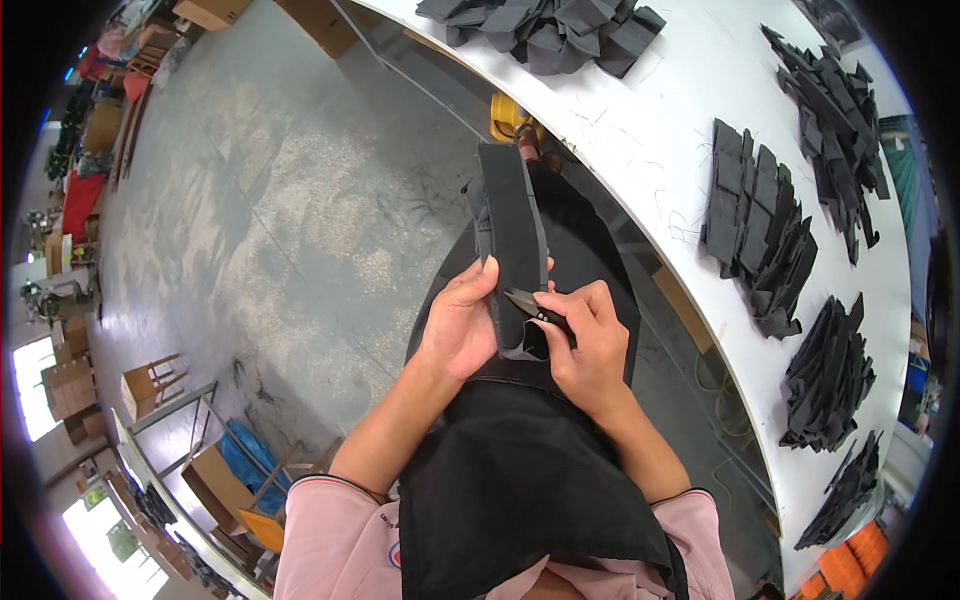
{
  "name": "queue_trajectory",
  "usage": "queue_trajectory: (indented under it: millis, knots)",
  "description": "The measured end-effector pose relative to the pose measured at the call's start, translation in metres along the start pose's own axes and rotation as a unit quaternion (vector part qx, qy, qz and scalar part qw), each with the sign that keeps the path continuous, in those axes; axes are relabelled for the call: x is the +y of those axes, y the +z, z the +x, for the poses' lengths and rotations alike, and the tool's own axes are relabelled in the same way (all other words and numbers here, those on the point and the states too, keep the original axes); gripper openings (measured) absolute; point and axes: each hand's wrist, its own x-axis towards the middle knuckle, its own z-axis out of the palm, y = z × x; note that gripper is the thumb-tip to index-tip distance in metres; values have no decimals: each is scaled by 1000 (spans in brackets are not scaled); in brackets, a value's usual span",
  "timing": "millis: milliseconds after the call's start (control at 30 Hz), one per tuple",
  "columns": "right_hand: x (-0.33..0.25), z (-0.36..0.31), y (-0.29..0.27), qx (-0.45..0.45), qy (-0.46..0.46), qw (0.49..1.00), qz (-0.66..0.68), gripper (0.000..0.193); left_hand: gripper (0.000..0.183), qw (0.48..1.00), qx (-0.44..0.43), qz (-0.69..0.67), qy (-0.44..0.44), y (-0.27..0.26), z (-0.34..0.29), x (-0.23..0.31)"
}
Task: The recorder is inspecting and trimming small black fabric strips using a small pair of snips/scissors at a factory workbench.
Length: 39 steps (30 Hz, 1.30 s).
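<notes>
A long black fabric piece (512,210), sewn like a strap or narrow pouch, stands out ahead of me over my lap. My left hand (460,320) grips its left edge near the lower end, with the thumb on top. In my right hand (588,345) is a pair of thread snips (523,301); their dark pointed blades lie over the fabric and point left, close to my left fingers. The fabric's lower end curls between both hands. My right palm hides the handle of the snips, and the fingers under the fabric are mostly out of sight.
On my right curves a white table (670,120) with loose thread ends. Several heaps of black fabric pieces (757,215) lie on it. Orange bundles (855,560) sit at the lower right. Behind on the left are a wooden stool (152,385) and a box (218,485).
</notes>
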Motion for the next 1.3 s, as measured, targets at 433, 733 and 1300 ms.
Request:
queue_trajectory:
  millis: [433, 733, 1300]
  knots:
    - [-7, -5, -3, 6, 49, 999, 14, 26, 43, 999, 31, 5, -8, -4, 1, -5]
    - [5, -23, -15, 58, 79, 995, 20, 29, 41, 990, 101, 103, -8, -13, -6, 7]
    - [12, -25, -17, 45, -21, 999, -6, 30, 38, 991, 102, 73, -50, -9, -9, 10]
